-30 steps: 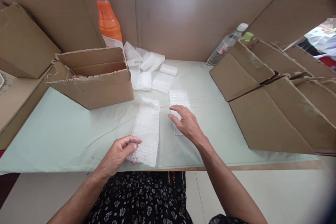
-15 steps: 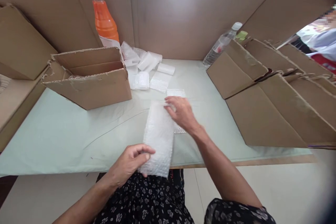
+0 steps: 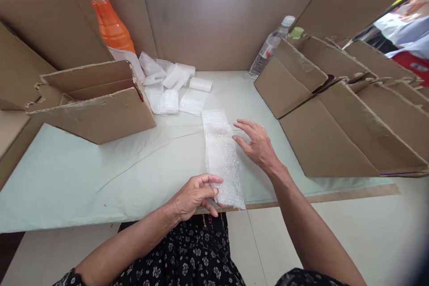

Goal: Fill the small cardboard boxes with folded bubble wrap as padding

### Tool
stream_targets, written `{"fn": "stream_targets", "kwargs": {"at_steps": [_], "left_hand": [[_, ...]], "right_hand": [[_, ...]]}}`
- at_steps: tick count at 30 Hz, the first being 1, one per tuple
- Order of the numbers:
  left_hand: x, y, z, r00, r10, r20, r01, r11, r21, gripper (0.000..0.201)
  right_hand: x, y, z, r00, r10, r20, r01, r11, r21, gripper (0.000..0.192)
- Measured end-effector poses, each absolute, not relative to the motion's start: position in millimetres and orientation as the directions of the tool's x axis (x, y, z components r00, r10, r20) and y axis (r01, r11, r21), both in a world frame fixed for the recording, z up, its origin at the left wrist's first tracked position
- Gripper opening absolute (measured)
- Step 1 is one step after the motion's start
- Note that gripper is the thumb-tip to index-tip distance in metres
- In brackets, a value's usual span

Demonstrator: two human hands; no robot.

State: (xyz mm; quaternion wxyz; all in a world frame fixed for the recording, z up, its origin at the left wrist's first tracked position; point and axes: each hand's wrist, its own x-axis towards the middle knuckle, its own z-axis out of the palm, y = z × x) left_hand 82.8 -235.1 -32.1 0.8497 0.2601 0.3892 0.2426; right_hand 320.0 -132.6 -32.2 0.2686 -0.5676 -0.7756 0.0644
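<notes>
A long strip of bubble wrap (image 3: 224, 161) lies near the table's front edge, overlapping another flat bubble wrap piece (image 3: 213, 117) beneath it. My left hand (image 3: 194, 194) has the strip's lower left edge, with the index finger and thumb over it and a fingertip apparently under it. To the right of the strip's upper end, my right hand (image 3: 256, 145) is raised with its fingers apart, holding nothing. More bubble wrap pieces (image 3: 194, 100), some of them rolled or curled, are heaped farther back beside an open cardboard box (image 3: 100, 114).
An orange drink bottle (image 3: 114, 29) stands behind the left box. On the right are several cardboard boxes (image 3: 331, 138), with a clear plastic bottle (image 3: 268, 49) and a green cap (image 3: 296, 32) behind them. Cardboard panels (image 3: 214, 18) wall the back. Part of another person (image 3: 407, 31) shows far right.
The bubble wrap strip has moved down onto the flat piece. My right hand has let go of its upper end and shifted right. The whole view has turned slightly.
</notes>
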Motion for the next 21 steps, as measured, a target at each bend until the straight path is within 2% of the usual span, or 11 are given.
{"fn": "stream_targets", "kwargs": {"at_steps": [2,5,7,9,10,12,15,18,20,21], "left_hand": [[87,-227,-25,0.587,0.626,-0.514,-0.282,0.753,0.595,0.049],[98,-200,-16,0.537,0.67,-0.512,-0.439,0.74,0.509,0.033],[105,-177,-13,0.496,0.686,-0.533,-0.503,0.727,0.468,0.028],[110,-158,-14,0.465,0.683,-0.562,-0.505,0.727,0.465,0.029],[111,-151,-16,0.458,0.678,-0.575,-0.489,0.733,0.474,0.032],[112,-144,-19,0.459,0.67,-0.583,-0.443,0.742,0.504,0.039],[108,-149,-24,0.433,0.735,-0.521,-0.396,0.675,0.623,0.058],[98,-165,-27,0.288,0.886,-0.363,-0.22,0.43,0.876,0.065],[90,-178,-31,0.216,0.96,-0.177,0.038,0.173,0.984,0.051],[87,-184,-33,0.216,0.974,-0.065,0.173,0.027,0.984,0.042]], "right_hand": [[330,-149,-23,-0.178,0.917,0.358,0.787,0.351,-0.507,0.032],[341,-172,-15,-0.024,0.938,0.347,0.722,0.256,-0.642,0.027],[345,-186,-13,0.103,0.926,0.362,0.702,0.19,-0.686,0.024],[344,-199,-14,0.149,0.899,0.413,0.706,0.196,-0.681,0.022],[343,-205,-15,0.113,0.891,0.439,0.716,0.233,-0.658,0.022],[337,-213,-20,-0.074,0.887,0.455,0.737,0.356,-0.574,0.023],[324,-217,-33,-0.392,0.851,0.35,0.768,0.512,-0.385,0.033],[313,-211,-48,-0.491,0.83,0.267,0.809,0.547,-0.213,0.032],[309,-204,-56,-0.508,0.819,0.268,0.816,0.557,-0.157,0.028],[308,-200,-58,-0.518,0.808,0.28,0.811,0.568,-0.14,0.028]]}}
